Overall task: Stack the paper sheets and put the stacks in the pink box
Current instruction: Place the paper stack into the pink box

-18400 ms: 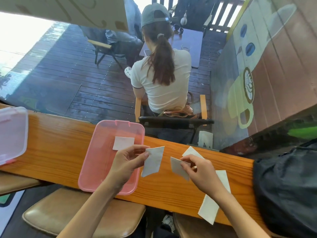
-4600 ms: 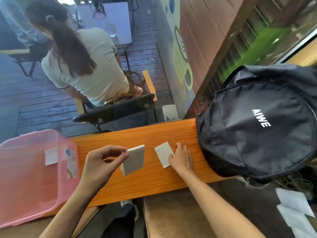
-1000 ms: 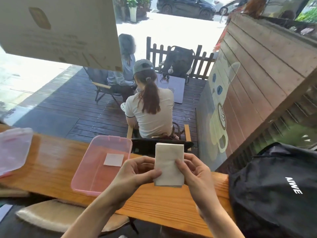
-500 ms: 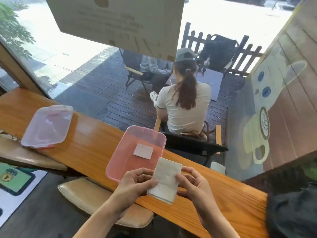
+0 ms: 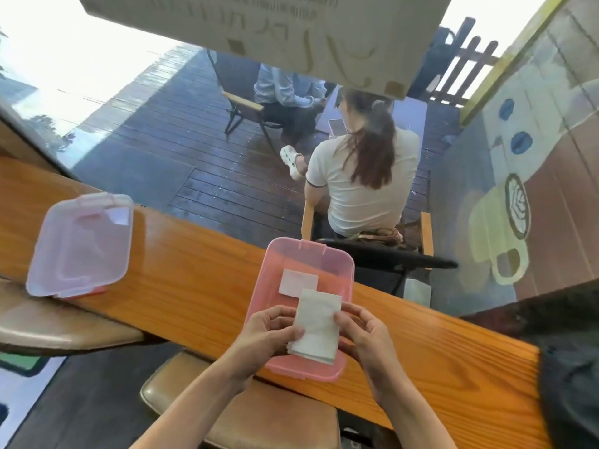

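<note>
Window-side wooden table point(image 5: 194, 273), on which the open pink box point(image 5: 346, 267) is set. A paper stack point(image 5: 316, 325) is pinched at its edges by the left hand point(image 5: 269, 332) and right hand point(image 5: 363, 335) above the box, apparently squared for lowering beside the sheet point(image 5: 296, 281) inside.

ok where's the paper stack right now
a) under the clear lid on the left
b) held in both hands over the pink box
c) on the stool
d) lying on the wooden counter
b: the left hand and right hand pinch the paper stack by its sides above the open pink box.
</note>
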